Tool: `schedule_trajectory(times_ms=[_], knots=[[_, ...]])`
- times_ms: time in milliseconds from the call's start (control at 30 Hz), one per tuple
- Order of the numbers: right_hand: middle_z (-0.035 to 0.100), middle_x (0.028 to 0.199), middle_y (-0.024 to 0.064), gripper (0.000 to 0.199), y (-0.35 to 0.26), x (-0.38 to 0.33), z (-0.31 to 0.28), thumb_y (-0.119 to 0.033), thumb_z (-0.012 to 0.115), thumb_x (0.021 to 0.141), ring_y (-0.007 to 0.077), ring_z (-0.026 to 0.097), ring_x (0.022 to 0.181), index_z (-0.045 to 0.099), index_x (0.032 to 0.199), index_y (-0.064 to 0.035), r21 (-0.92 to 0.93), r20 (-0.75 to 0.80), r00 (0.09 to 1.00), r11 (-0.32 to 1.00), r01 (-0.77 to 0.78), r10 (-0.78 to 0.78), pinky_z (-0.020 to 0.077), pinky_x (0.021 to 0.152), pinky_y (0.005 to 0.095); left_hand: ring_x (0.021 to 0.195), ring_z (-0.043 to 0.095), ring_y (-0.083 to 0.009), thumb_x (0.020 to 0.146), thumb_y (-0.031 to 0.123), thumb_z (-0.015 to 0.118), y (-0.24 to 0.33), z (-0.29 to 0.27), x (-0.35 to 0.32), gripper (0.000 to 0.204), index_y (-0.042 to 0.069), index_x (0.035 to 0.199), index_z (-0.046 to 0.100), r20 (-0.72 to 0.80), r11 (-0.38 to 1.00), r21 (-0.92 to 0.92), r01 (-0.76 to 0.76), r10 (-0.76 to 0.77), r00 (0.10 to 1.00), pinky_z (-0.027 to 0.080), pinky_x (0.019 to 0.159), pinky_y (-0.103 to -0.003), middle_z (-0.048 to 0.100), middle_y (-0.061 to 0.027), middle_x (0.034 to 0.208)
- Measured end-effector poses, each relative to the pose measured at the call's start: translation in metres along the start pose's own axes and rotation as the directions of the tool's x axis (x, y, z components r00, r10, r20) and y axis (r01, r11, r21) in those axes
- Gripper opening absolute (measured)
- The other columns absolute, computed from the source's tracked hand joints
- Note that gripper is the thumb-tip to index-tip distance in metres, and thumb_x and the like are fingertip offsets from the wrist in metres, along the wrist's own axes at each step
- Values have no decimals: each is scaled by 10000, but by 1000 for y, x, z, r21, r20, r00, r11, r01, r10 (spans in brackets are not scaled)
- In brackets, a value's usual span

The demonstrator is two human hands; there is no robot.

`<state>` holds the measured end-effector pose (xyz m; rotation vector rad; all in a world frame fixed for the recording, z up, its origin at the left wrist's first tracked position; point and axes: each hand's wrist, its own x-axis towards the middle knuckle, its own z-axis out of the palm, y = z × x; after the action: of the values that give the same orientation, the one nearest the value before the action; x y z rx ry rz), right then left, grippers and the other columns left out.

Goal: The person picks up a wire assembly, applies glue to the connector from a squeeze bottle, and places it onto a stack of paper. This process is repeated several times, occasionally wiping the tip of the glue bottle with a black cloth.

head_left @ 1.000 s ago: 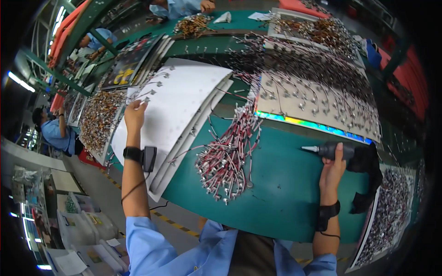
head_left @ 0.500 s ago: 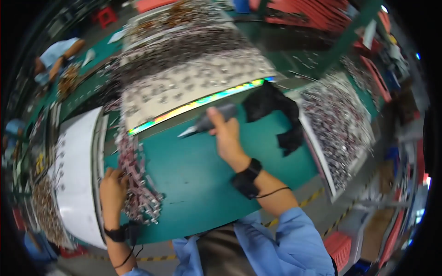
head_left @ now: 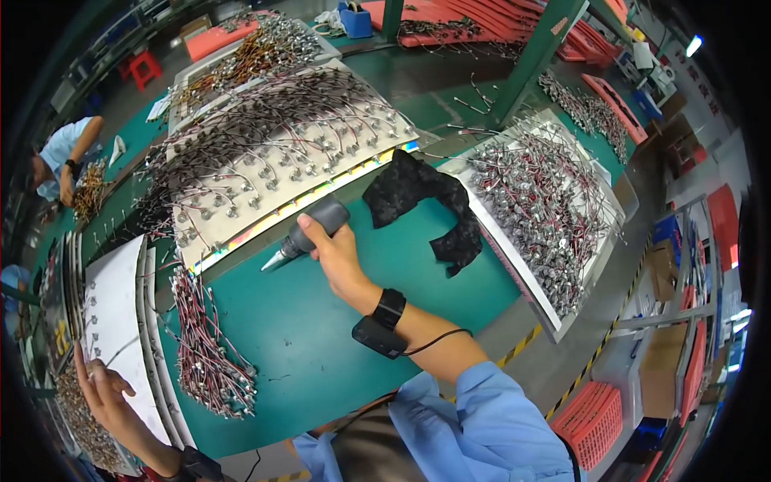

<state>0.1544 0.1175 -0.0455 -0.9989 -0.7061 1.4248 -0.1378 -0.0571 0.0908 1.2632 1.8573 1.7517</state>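
My right hand (head_left: 344, 261) is wrapped round a dark grey squeeze bottle (head_left: 328, 215), whose pale tapered nozzle points down and left above the green tabletop (head_left: 321, 321). Over at the left, my left hand (head_left: 112, 406) is at the white board (head_left: 120, 301), fingers partly bent. A thin wire (head_left: 126, 348) sticks out by its fingertips and seems pinched there, though the small end is hard to make out. Several small metal parts (head_left: 93, 301) stand in a row on that board. Beside it lies a bundle of red and black wired parts (head_left: 210, 357).
A cream board (head_left: 265, 189) with rows of wired parts stands at the back. Black cloth (head_left: 409, 189) lies right of the bottle. A heaped tray (head_left: 538, 217) of wired parts stands at the right, near a green post (head_left: 530, 68). Another person (head_left: 68, 157) works at far left.
My left hand has moved from the wire bundle leftward to the white board. My right hand still grips the bottle; the whole view has shifted, and the wires now look sharper.
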Motion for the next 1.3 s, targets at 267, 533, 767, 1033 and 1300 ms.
schedule_trajectory(times_ms=[267, 533, 767, 1033, 1300], knots=[[522, 718, 5, 347, -3, 3, -7, -352, 662, 772, 50, 418, 544, 523, 876, -52, 0, 29, 999, 1000, -28, 28, 350, 472, 188, 580, 354, -34, 883, 169, 505, -8, 103, -21, 361, -33, 1182, 476, -150, 922, -372, 107, -174, 973, 269, 481, -159, 494, 2, 837], [511, 709, 6, 336, -10, -3, -1, -339, 656, 783, 50, 406, 533, 518, 870, -46, 23, -11, 998, 997, -67, 67, 341, 467, 190, 513, 292, -11, 869, 187, 528, -44, 137, -71, 308, 19, 1126, 555, -34, 934, -124, 336, -343, 939, 216, 438, -169, 427, 57, 634], [519, 734, -5, 357, -3, 5, -8, -341, 675, 767, 53, 408, 543, 534, 910, -46, 90, 28, 996, 992, -83, 81, 343, 473, 192, 562, 436, -46, 852, 134, 559, -65, 104, -90, 279, -21, 1084, 546, 1, 915, -148, 376, -380, 925, 313, 463, -151, 565, -27, 806], [505, 672, 3, 263, -3, 3, -1, -296, 619, 825, 59, 413, 526, 512, 826, -56, 87, 28, 998, 995, -50, 48, 341, 475, 203, 788, 605, -184, 858, 69, 537, -61, 99, -89, 260, -37, 1094, 507, 104, 781, -431, 452, -455, 884, 516, 639, -239, 574, -106, 940], [531, 724, 10, 229, -3, -4, -6, -281, 585, 850, 65, 452, 575, 505, 830, -67, 116, 102, 995, 993, -18, 6, 357, 495, 216, 857, 615, -241, 844, 14, 529, -65, 142, -78, 240, -37, 1075, 492, 217, 550, -675, 491, -488, 845, 530, 702, -287, 577, -131, 978]])
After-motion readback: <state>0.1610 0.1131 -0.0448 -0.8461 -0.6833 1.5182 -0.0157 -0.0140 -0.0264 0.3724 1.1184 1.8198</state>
